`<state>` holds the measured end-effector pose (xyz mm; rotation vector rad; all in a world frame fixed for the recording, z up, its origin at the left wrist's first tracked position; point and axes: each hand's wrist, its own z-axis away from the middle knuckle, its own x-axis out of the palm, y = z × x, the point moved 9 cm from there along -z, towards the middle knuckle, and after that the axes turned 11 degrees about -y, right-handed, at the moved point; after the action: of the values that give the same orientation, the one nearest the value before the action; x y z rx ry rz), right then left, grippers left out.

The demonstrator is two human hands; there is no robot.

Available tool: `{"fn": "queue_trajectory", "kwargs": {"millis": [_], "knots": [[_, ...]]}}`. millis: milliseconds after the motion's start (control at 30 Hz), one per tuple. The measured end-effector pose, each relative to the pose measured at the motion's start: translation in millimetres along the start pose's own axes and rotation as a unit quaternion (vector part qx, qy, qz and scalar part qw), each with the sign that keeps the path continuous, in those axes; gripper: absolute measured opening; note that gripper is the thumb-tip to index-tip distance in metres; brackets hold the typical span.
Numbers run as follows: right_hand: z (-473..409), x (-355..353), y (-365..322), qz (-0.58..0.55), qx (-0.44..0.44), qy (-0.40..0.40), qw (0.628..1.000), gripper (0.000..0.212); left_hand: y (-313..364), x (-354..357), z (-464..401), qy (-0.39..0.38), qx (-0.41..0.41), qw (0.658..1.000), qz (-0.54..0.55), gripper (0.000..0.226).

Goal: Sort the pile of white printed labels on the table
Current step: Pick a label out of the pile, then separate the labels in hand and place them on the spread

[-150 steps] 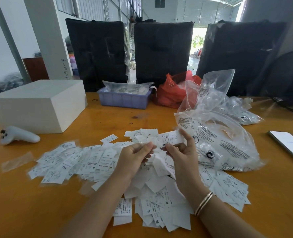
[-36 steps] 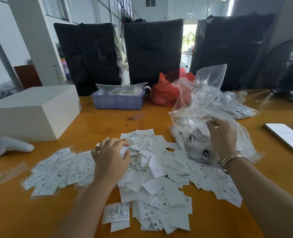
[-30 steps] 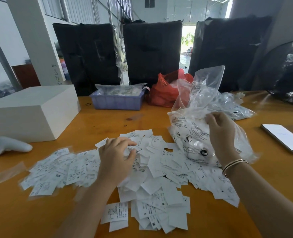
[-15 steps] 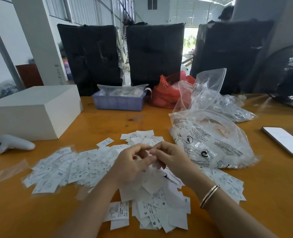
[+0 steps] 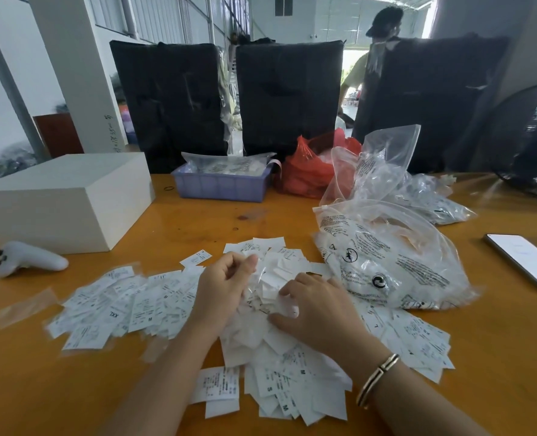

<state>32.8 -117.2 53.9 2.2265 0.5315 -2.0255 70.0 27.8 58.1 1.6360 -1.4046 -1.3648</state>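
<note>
Both hands work in the middle of the heap of white printed labels (image 5: 279, 347), which lies on the wooden surface (image 5: 198, 221) toward its near edge. My left hand (image 5: 226, 284) is raised a little over the heap with its fingers curled inward; it seems to pinch a label or two against the thumb, though the blur keeps me from being sure. My right hand (image 5: 316, 313) lies on the heap with fingers spread and bent, pressing down on crumpled labels. The two hands are close but not touching.

As for progress, I judge the sorting to be barely under way. Left of the hands, a fan of labels (image 5: 125, 306) lies flatter and more spread out, some showing sizes such as XXL and M, which may be a first group or just spill. Everything else is a jumble: mixed S, M and L marks show at the near side, overlapping at every angle. No clearly separate stacks can be seen.

Just beside the heap on the right sits a clear plastic bag (image 5: 386, 262); near the far edge stands a small blue tray (image 5: 220, 187) holding packets. Nearly the whole heap remains to be divided.
</note>
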Motion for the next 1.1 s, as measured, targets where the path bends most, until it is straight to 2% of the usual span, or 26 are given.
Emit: {"fn": "queue_trajectory", "kwargs": {"millis": [133,200,267,333,400,467,533,667,767,833,900,967,1100], "knots": [[0.5,-3.5,1.9,-0.034,-0.003,0.002,0.999,0.032,1.3,-0.9,-0.6,0.003,-0.006,1.0,-0.011,0.047],[1.4,-4.3,8.0,-0.067,0.015,-0.002,0.998,0.03,1.5,-0.5,-1.0,0.002,-0.014,1.0,-0.012,0.049],[2.6,-8.4,12.1,-0.098,0.023,0.022,0.995,0.031,0.4,-0.9,-1.1,0.003,-0.024,0.999,-0.028,0.053],[5.1,-16.5,18.5,-0.184,0.027,0.081,0.979,0.028,-2.3,1.1,-1.4,-0.007,-0.024,1.0,0.008,0.05],[7.7,-20.5,34.4,-0.345,0.052,0.133,0.928,0.022,-5.8,3.3,-1.7,-0.02,-0.024,0.998,0.055,0.039],[9.5,-14.0,53.3,-0.53,0.081,0.155,0.83,0.022,-6.3,4.7,-1.9,-0.03,-0.021,0.998,0.055,0.03],[9.9,-3.1,62.1,-0.646,0.096,0.149,0.742,0.022,-4.3,8.6,-2.7,-0.045,-0.007,0.998,0.036,0.024],[7.9,10.1,67.6,-0.728,0.098,0.141,0.663,0.017,-3.8,20.3,-3.1,-0.08,0.006,0.996,0.036,0.011],[6.4,10.5,67.1,-0.759,0.072,0.144,0.631,0.012,-5.3,26.4,-2.6,-0.1,0.005,0.993,0.061,0.002],[5.1,9.8,65.7,-0.782,0.046,0.145,0.605,0.016,-5.5,27.3,-2.4,-0.104,0.005,0.992,0.07,0.002],[4.3,6.9,64.3,-0.785,0.024,0.149,0.601,0.024,-5.5,27.2,-2.3,-0.104,0.004,0.991,0.079,0.004],[3.8,4.6,64.9,-0.767,0.026,0.157,0.622,0.032,-5.5,25.6,-2.7,-0.097,0.003,0.99,0.099,0.007],[2.7,2.6,61.6,-0.753,0.009,0.143,0.642,0.032,-7.1,21.7,-4.3,-0.075,0.0,0.989,0.128,0.011]]}}
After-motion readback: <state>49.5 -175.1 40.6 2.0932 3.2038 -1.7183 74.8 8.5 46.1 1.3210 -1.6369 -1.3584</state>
